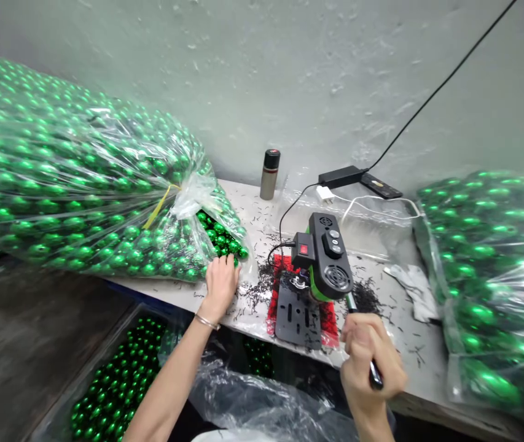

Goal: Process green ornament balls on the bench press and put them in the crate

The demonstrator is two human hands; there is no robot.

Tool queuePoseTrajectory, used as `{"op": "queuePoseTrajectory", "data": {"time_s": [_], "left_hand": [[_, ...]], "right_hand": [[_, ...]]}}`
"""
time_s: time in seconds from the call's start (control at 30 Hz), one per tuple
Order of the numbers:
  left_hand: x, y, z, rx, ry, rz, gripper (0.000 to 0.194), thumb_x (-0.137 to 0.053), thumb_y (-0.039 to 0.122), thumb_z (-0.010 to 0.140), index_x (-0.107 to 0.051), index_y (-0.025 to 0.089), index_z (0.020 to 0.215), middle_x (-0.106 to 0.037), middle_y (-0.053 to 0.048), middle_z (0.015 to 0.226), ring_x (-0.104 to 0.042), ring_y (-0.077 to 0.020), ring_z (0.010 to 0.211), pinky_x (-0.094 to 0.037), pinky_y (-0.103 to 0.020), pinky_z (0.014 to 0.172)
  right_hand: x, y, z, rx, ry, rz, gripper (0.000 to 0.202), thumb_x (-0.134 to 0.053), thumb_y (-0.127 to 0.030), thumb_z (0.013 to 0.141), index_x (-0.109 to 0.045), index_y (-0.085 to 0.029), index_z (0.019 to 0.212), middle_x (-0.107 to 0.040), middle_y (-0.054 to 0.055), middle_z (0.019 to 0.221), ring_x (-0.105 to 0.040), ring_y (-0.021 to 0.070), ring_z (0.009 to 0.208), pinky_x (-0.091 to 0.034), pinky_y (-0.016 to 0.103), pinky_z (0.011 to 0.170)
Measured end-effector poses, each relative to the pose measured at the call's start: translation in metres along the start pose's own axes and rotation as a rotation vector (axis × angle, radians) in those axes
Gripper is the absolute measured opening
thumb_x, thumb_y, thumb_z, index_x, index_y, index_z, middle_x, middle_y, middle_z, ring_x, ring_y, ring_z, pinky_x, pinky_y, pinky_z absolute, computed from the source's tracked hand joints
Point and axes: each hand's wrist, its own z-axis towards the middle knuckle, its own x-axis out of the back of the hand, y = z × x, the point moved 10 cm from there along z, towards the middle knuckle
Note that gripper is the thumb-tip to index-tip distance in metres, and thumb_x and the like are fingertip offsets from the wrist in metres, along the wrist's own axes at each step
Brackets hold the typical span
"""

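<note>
Green shiny balls (219, 236) show in the opening of a large clear plastic bag (82, 184) on the left. My left hand (221, 283) reaches to this opening, its fingers bent against the lowest balls; their tips are hidden, so a grip on one cannot be made out. My right hand (370, 356) is wrapped round a black-ended lever handle (375, 376). The lever runs up to a black and green machine (330, 258) with a red switch. Beneath the machine lies a slotted black base plate (297, 316) on a red mat (329, 325).
Small black pieces (262, 285) litter the white table (243, 196). Behind stand a bottle (269, 175) and a power adapter (342, 177) with cables. A white glove (416, 291) and another bag of green balls (496, 276) are right. Below left is a bin of balls (118, 380).
</note>
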Motion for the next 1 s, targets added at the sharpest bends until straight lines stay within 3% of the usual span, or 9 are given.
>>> {"op": "queuePoseTrajectory", "data": {"time_s": [0.07, 0.17, 0.3, 0.4, 0.47, 0.57, 0.7, 0.87, 1.0], "left_hand": [[-0.012, -0.002, 0.013, 0.026, -0.126, 0.035, 0.025, -0.056, 0.021, 0.090, -0.064, 0.007, 0.109, -0.069, -0.020, 0.097, -0.062, -0.0348, 0.098, -0.046, -0.047, 0.088], [-0.016, -0.007, 0.017, 0.069, -0.183, -0.154, 0.027, -0.058, 0.023, 0.088, -0.064, 0.009, 0.111, -0.070, -0.018, 0.096, -0.063, -0.0333, 0.100, -0.045, -0.046, 0.091], [-0.022, -0.018, -0.001, 0.277, -0.210, -0.922, 0.040, -0.063, 0.039, 0.084, -0.060, 0.014, 0.115, -0.070, -0.010, 0.095, -0.067, -0.0256, 0.091, -0.051, -0.039, 0.085], [-0.037, -0.005, -0.027, 0.432, -0.277, -1.460, 0.049, -0.072, 0.047, 0.074, -0.062, 0.015, 0.110, -0.071, -0.007, 0.095, -0.068, -0.0205, 0.086, -0.055, -0.035, 0.081], [-0.049, 0.011, -0.045, 0.504, -0.330, -1.607, 0.052, -0.077, 0.046, 0.069, -0.064, 0.015, 0.109, -0.071, -0.007, 0.095, -0.068, -0.0186, 0.084, -0.056, -0.033, 0.079], [-0.066, 0.041, -0.063, 0.499, -0.412, -1.622, 0.054, -0.077, 0.045, 0.072, -0.067, 0.015, 0.116, -0.073, -0.009, 0.099, -0.069, -0.0175, 0.083, -0.056, -0.031, 0.079], [-0.072, 0.075, -0.069, 0.323, -0.393, -1.419, 0.046, -0.072, 0.044, 0.078, -0.070, 0.016, 0.115, -0.075, -0.008, 0.102, -0.069, -0.0199, 0.089, -0.056, -0.033, 0.080], [-0.050, 0.101, -0.067, -0.008, -0.171, -0.915, 0.034, -0.068, 0.032, 0.085, -0.068, 0.018, 0.117, -0.074, -0.008, 0.102, -0.066, -0.0257, 0.097, -0.052, -0.042, 0.090], [-0.032, 0.116, -0.071, -0.257, -0.026, -0.756, 0.031, -0.064, 0.031, 0.089, -0.065, 0.015, 0.115, -0.073, -0.011, 0.104, -0.067, -0.0256, 0.096, -0.052, -0.041, 0.090]], "right_hand": [[0.000, 0.001, -0.001, -0.011, 0.003, -0.002, 0.027, -0.046, -0.001, 0.086, -0.045, -0.018, 0.065, -0.050, -0.001, 0.066, -0.048, 0.0095, 0.058, -0.036, 0.026, 0.054], [-0.001, 0.001, -0.002, -0.003, -0.009, -0.006, 0.026, -0.046, 0.000, 0.086, -0.046, -0.018, 0.067, -0.050, -0.001, 0.066, -0.048, 0.0096, 0.059, -0.036, 0.026, 0.054], [-0.002, -0.001, -0.001, 0.019, -0.011, -0.009, 0.028, -0.046, 0.001, 0.085, -0.044, -0.018, 0.065, -0.050, -0.001, 0.067, -0.049, 0.0096, 0.060, -0.035, 0.026, 0.055], [-0.001, -0.001, -0.001, 0.016, 0.010, -0.007, 0.030, -0.046, 0.000, 0.086, -0.042, -0.018, 0.062, -0.049, -0.002, 0.066, -0.049, 0.0103, 0.061, -0.035, 0.026, 0.055], [-0.001, -0.001, -0.001, 0.007, 0.016, -0.004, 0.029, -0.046, -0.001, 0.086, -0.043, -0.019, 0.063, -0.049, -0.001, 0.066, -0.049, 0.0106, 0.061, -0.035, 0.027, 0.055], [-0.002, 0.000, -0.002, -0.002, 0.000, -0.005, 0.028, -0.046, -0.002, 0.086, -0.044, -0.019, 0.064, -0.050, -0.001, 0.066, -0.049, 0.0109, 0.061, -0.036, 0.027, 0.055], [-0.004, 0.000, -0.003, -0.002, -0.031, -0.013, 0.027, -0.045, -0.001, 0.086, -0.045, -0.019, 0.066, -0.050, -0.001, 0.067, -0.049, 0.0115, 0.062, -0.037, 0.027, 0.056], [-0.003, 0.003, -0.008, -0.020, -0.035, -0.023, 0.025, -0.045, -0.002, 0.086, -0.046, -0.019, 0.068, -0.051, 0.000, 0.069, -0.049, 0.0116, 0.062, -0.037, 0.027, 0.056], [-0.004, 0.003, -0.010, -0.015, -0.035, -0.010, 0.026, -0.045, -0.001, 0.086, -0.044, -0.019, 0.068, -0.049, -0.001, 0.067, -0.048, 0.0111, 0.063, -0.037, 0.027, 0.056]]}}
